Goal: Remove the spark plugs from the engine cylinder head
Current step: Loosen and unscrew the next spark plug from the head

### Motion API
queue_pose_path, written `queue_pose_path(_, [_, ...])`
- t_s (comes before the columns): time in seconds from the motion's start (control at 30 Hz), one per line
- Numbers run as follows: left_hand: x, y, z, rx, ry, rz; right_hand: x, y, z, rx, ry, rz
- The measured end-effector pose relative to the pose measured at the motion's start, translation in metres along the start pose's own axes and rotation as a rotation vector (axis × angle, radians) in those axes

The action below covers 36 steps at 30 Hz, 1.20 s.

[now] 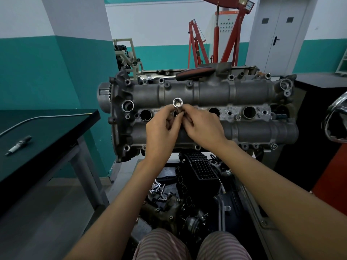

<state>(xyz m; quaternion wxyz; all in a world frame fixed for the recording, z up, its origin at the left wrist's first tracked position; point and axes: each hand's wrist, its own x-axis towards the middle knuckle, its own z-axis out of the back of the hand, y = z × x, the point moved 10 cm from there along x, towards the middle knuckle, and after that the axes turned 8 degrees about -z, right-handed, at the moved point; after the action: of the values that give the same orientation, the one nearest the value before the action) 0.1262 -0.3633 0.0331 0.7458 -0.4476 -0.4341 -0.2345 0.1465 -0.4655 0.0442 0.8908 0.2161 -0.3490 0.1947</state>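
Both forearms are bare up to the frame edge; no sleeve is visible on them. The left hand (163, 132) and the right hand (203, 126) wear no gloves, and I see no ring, watch or bracelet. At 6 o'clock, the trousers (191, 244) cover both knees; the cloth has thin stripes, pink and dark grey.

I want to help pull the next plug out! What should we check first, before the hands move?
1. Both hands on the socket: ok, left hand and right hand pinch it.
2. Socket over the second hole: ok.
3. Plug inside the socket: cannot tell.
4. Ratchet within reach: ok, lying on the head.
5. First plug put aside: ok, on the table.
6. Other holes empty: cannot tell, too dark.
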Motion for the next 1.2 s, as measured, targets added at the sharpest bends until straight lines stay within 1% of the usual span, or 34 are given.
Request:
queue_pose_path(0.1, [0.000, 0.002, 0.001, -0.017, -0.039, 0.027, -0.001, 0.001, -0.001, -0.011, 0.010, 0.003])
queue_pose_path(0.2, [-0.001, 0.005, 0.000, -0.047, -0.062, 0.063, 0.001, -0.005, -0.004, 0.027, 0.047, -0.068])
queue_pose_path(0.3, [-0.002, 0.005, -0.002, -0.063, -0.037, 0.061, 0.003, -0.011, -0.004, 0.048, 0.039, -0.106])
queue_pose_path(0.47, [-0.002, 0.002, -0.003, 0.005, 0.028, 0.011, 0.001, -0.003, -0.004, -0.013, 0.019, -0.036])
queue_pose_path(0.6, [-0.001, 0.003, -0.001, -0.020, -0.012, 0.031, 0.000, 0.003, -0.001, -0.040, -0.011, 0.023])
queue_pose_path(0.8, [-0.001, 0.004, -0.001, -0.051, -0.051, 0.072, 0.002, -0.009, -0.003, 0.025, 0.007, -0.101])
queue_pose_path(0.9, [-0.001, 0.005, -0.002, -0.038, -0.056, 0.075, 0.003, -0.012, -0.003, 0.037, 0.006, -0.133])
queue_pose_path(1.03, [-0.001, 0.002, 0.000, -0.055, -0.051, 0.048, 0.001, -0.007, -0.001, 0.010, -0.002, -0.076])
queue_pose_path(1.13, [-0.001, -0.002, -0.001, 0.000, -0.016, -0.002, 0.001, -0.003, -0.002, -0.001, 0.005, -0.040])
queue_pose_path(1.2, [0.000, -0.001, 0.000, 0.020, -0.030, 0.000, 0.001, -0.001, -0.003, -0.012, 0.003, -0.024])
